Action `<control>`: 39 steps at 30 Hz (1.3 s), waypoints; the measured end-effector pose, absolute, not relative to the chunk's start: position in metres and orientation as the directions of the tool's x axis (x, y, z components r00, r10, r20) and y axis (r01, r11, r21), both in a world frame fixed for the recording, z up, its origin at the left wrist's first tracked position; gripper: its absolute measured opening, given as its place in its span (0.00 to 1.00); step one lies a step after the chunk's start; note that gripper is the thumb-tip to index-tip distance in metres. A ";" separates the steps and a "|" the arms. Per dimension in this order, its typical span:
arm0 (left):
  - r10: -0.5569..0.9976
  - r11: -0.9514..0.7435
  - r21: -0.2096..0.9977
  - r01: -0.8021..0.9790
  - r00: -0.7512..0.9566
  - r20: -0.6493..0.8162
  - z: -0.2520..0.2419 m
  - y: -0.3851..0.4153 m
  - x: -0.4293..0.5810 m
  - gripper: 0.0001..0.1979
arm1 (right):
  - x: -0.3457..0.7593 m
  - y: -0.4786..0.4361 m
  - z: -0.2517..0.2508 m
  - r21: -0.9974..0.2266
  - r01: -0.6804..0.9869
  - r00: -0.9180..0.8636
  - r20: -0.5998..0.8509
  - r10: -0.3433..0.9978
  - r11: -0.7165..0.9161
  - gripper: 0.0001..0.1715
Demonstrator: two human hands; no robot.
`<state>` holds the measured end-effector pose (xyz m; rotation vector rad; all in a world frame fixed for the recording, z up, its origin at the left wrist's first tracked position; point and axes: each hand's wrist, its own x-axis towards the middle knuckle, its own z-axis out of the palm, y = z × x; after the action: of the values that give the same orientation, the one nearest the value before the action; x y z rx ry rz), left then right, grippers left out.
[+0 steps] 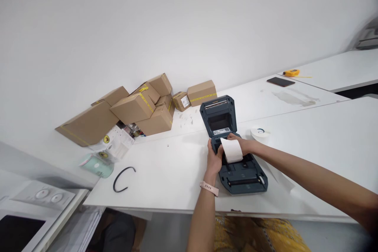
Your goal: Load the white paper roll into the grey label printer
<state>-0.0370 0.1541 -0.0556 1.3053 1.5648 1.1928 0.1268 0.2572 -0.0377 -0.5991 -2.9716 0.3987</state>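
A dark blue-grey label printer sits on the white table with its lid tipped up at the back. Inside its bay is a roll of white labels, its loose end raised toward the lid. My left hand is closed at the printer's left side, fingers along the outer edge and thumb inside beside the roll. From the right, my right hand grips the roll's right end; some of its fingers are hidden behind the roll. A pink band is around my left wrist.
Cardboard boxes are piled against the wall at back left. A black headband and a green container lie at left. Right of the printer is a white tape roll; farther back are a phone and a yellow tape measure.
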 end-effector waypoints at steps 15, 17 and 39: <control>0.917 -0.060 0.897 0.439 -0.331 0.224 -0.027 0.133 -0.028 0.24 | 0.127 0.248 -0.023 -0.180 0.508 -0.860 -0.161 0.484 0.843 0.19; 0.907 -0.156 0.868 0.472 -0.280 0.315 -0.017 0.117 -0.023 0.17 | 0.126 0.247 -0.020 -0.176 0.513 -0.856 -0.185 0.483 0.840 0.20; 0.599 -0.592 0.394 0.703 0.056 0.799 -0.052 0.049 0.004 0.08 | 0.122 0.244 0.012 -0.480 0.532 -0.845 -0.247 0.475 0.698 0.21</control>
<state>0.0043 0.0494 -0.0517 2.3529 1.4578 1.6877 0.1216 0.2444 0.0124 -0.8898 -2.9900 0.8979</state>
